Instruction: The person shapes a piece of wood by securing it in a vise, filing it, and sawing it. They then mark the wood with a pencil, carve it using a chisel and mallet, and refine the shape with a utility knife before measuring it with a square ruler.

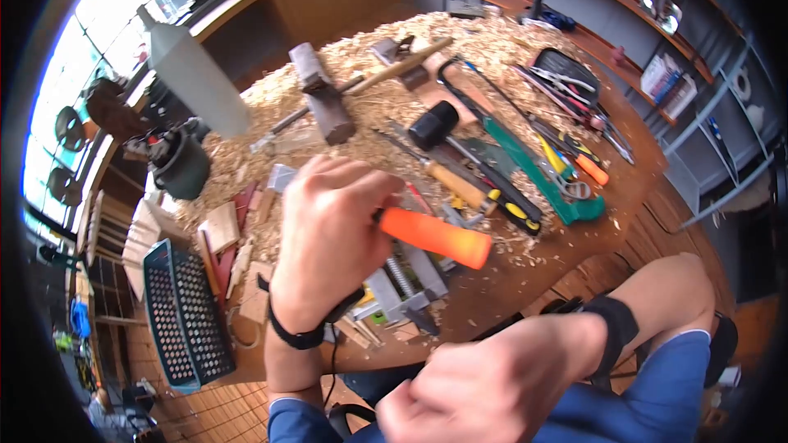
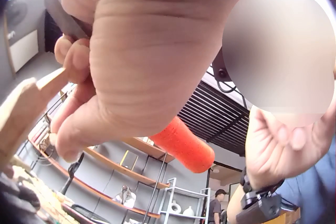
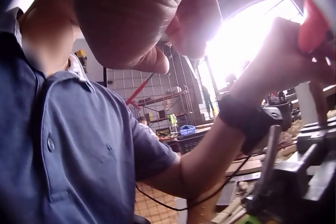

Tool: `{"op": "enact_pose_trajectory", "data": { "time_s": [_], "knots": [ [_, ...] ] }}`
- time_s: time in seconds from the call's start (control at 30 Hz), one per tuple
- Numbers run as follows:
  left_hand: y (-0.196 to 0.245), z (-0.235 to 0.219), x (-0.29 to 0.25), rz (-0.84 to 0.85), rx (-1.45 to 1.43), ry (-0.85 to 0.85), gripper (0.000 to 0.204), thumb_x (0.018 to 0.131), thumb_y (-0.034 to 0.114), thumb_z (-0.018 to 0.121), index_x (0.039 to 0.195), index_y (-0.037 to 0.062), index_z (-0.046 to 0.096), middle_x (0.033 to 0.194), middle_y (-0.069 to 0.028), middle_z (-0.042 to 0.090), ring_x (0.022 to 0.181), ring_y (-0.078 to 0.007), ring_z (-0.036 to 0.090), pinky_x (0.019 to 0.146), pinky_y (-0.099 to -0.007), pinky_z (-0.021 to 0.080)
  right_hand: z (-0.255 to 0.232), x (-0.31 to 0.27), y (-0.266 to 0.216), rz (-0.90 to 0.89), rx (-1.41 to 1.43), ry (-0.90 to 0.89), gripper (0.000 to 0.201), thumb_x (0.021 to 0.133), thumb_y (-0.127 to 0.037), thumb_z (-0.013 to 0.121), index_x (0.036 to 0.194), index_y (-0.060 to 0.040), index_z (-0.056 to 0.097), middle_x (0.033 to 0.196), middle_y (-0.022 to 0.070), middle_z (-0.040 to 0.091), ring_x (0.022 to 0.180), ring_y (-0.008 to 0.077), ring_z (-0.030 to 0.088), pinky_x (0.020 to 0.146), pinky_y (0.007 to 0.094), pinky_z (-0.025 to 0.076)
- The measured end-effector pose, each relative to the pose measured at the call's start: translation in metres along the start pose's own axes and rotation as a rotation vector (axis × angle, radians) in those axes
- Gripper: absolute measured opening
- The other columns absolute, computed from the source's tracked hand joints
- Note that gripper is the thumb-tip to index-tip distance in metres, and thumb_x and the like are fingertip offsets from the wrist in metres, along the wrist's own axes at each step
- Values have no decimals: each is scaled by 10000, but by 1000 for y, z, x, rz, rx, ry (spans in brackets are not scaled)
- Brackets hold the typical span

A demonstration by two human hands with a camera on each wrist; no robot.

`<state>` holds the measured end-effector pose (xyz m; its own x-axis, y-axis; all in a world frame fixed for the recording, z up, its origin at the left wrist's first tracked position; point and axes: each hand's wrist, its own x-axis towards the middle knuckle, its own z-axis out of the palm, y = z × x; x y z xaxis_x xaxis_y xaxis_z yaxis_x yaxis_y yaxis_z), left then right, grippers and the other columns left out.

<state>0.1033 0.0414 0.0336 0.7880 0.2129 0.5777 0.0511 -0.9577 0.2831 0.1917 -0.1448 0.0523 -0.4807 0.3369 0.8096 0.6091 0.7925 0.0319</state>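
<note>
My left hand (image 1: 332, 221) grips a tool by its orange handle (image 1: 435, 235), held above the front of the workbench. In the left wrist view the orange handle (image 2: 186, 145) sticks out below the palm, and a flat grey blade (image 2: 65, 16) shows past the fingers on the other side. My right hand (image 1: 484, 385) is blurred in the head view, raised near the body with its fingers loosely bent and nothing seen in it. Under the left hand is a metal vise (image 1: 406, 283) at the bench edge.
Wood shavings (image 1: 271, 90) cover much of the bench. A black rubber mallet (image 1: 432, 125), a green-handled saw (image 1: 533, 168) and a wooden mallet (image 1: 320, 94) lie beyond the hands. At left are a perforated basket (image 1: 185, 312) and a large whitish bottle (image 1: 197, 74).
</note>
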Motion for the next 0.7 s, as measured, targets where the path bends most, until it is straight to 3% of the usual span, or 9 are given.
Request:
{"op": "enact_pose_trajectory", "data": {
  "time_s": [0.07, 0.13, 0.23, 0.27, 0.37, 0.4, 0.53, 0.67, 0.7],
  "knots": [
    [0, -4, 1, 11, 68, 139, 272, 652, -62, 733, 898, 44, 781, 783, -110, 738, 734, -314, 689, 734, -415, 526, 17, 8, -15, 91, -3, 168, 425, 911, -169, 648, 1329, -213, 590, 815, 21, 585, 521, 79, 513, 466, 225, 437],
    [1, -11, 1, -115, -11, 338, 212, 705, -36, 835, 899, 45, 808, 716, -48, 720, 595, -173, 610, 599, -322, 453, 21, 9, -16, 87, -44, 201, 459, 918, -160, 641, 1365, -238, 570, 828, 31, 591, 517, 73, 507, 460, 223, 439],
    [-14, -33, -5, -417, -31, 361, 166, 825, 85, 921, 947, 22, 827, 692, 64, 612, 600, 1, 404, 538, -220, 276, 20, 9, -15, 55, -3, 192, 468, 908, -152, 647, 1363, -246, 584, 832, 29, 594, 523, 76, 519, 467, 222, 446],
    [-25, -43, -8, -391, -11, 282, 122, 920, 37, 827, 1026, -21, 811, 844, -22, 757, 745, -59, 641, 685, -211, 488, 21, 9, -15, 53, 27, 200, 472, 905, -149, 648, 1363, -249, 587, 833, 28, 595, 525, 76, 521, 469, 222, 448],
    [-47, -46, -10, -392, -123, 241, 313, 961, 80, 793, 1266, 10, 783, 839, -15, 735, 764, -51, 632, 724, -220, 499, 16, 4, -8, 92, 13, 186, 425, 862, -129, 681, 1274, -231, 648, 807, 6, 589, 534, 75, 513, 481, 219, 422],
    [-46, -49, -9, -427, -96, 210, 406, 936, 30, 787, 1340, 19, 747, 819, 11, 698, 772, -36, 609, 737, -216, 488, 12, 0, -4, 98, 9, 142, 392, 848, -126, 695, 1228, -218, 676, 793, -3, 586, 537, 75, 507, 486, 219, 411],
    [-54, -40, -10, -305, -168, 298, 542, 812, -47, 791, 1340, 69, 755, 810, 20, 677, 758, -40, 565, 704, -226, 471, -9, -23, 34, 194, -55, -27, 364, 842, -93, 770, 1198, -127, 701, 771, 11, 622, 563, 102, 553, 529, 233, 443],
    [-41, -38, -8, -256, -114, 280, 519, 779, -22, 804, 1279, 111, 782, 784, 24, 662, 704, -61, 549, 636, -247, 433, -28, -33, 80, 662, -74, 26, 397, 855, -53, 850, 1219, -24, 696, 761, 42, 675, 596, 137, 621, 578, 251, 499],
    [-37, -36, -5, -217, -91, 272, 502, 776, -1, 827, 1260, 124, 792, 777, 21, 659, 700, -70, 551, 624, -246, 409, -28, -27, 82, 734, -11, 31, 502, 857, -125, 876, 1298, -13, 665, 812, 41, 685, 642, 113, 625, 604, 249, 501]
  ]
}}
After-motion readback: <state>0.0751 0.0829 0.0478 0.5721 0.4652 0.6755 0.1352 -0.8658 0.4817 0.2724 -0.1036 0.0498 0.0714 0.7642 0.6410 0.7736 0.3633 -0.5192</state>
